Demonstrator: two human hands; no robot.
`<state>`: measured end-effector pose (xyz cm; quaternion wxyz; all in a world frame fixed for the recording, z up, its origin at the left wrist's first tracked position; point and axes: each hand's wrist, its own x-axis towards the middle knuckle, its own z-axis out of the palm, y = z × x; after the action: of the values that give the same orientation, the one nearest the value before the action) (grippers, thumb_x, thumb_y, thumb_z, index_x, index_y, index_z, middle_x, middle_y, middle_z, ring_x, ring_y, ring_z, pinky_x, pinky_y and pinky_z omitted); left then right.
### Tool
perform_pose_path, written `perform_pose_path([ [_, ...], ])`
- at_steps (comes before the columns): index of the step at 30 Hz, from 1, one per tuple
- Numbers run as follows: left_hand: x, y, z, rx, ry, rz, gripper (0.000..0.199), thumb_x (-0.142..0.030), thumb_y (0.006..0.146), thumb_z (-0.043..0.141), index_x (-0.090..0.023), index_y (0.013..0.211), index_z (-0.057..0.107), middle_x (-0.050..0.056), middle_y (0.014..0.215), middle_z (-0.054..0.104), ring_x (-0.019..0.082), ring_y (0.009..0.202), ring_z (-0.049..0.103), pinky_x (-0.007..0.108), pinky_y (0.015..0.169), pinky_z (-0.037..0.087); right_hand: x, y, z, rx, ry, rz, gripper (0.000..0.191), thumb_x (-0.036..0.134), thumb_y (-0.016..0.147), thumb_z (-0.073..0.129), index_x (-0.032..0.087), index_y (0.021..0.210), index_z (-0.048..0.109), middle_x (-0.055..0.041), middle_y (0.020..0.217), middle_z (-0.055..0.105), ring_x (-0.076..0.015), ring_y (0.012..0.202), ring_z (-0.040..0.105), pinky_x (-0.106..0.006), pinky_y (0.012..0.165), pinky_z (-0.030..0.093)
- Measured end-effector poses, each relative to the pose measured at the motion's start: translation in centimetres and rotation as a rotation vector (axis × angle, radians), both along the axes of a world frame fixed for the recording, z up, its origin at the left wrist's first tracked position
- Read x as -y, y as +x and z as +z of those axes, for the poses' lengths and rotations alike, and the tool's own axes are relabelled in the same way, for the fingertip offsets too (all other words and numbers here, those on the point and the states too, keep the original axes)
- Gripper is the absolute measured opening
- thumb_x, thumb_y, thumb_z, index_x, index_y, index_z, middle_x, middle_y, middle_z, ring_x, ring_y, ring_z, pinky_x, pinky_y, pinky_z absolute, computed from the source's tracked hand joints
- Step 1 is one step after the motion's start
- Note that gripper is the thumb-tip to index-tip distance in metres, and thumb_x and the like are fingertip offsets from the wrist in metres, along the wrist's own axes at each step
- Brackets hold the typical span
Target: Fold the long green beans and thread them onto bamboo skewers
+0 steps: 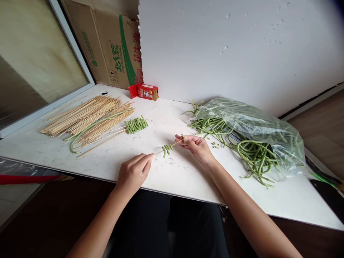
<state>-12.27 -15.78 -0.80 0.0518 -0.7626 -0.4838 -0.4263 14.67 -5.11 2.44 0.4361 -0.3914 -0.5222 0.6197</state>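
Observation:
My left hand pinches one end of a thin wooden skewer above the white table. Several short green bean pieces sit side by side along its middle. At the other end, my right hand holds a single bean piece between thumb and fingers, right at the skewer's tip. Whether the tip has gone through that piece I cannot tell. Finished-looking skewers packed with bean pieces lie beyond my left hand. Nearest my right hand on the table are a few small bean scraps.
A pile of bare skewers covers the left side, with one long bean across it. Long green beans spill from a clear plastic bag at right. Behind stand a red packet, a cardboard box and a white panel.

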Motion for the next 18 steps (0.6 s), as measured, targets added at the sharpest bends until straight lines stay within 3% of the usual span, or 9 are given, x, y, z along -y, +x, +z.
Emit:
perform_pose_path([
  [12, 0.0, -0.1, -0.1, 0.003, -0.019, -0.002, 0.021, -0.011, 0.101, 0.061, -0.019, 0.116, 0.074, 0.005, 0.097, 0.082, 0.017, 0.082, 0.078, 0.028, 0.081, 0.062, 0.0, 0.0, -0.3, -0.037, 0.022, -0.017, 0.035, 0.052, 0.079, 0.091, 0.022, 0.096, 0.084, -0.012, 0.109, 0.085, -0.0322, 0.132, 0.069, -0.045, 0.104, 0.062],
  [18, -0.1, 0.0, -0.1, 0.0, 0.003, -0.031, 0.024, -0.01, 0.101, 0.061, -0.019, 0.119, 0.073, 0.005, 0.1, 0.082, 0.017, 0.084, 0.078, 0.028, 0.081, 0.063, 0.8, -1.1, -0.9, 0.004, 0.063, 0.055, 0.029, 0.051, 0.084, 0.088, 0.022, 0.089, 0.085, -0.0099, 0.105, 0.085, -0.0337, 0.133, 0.069, -0.046, 0.108, 0.059],
])
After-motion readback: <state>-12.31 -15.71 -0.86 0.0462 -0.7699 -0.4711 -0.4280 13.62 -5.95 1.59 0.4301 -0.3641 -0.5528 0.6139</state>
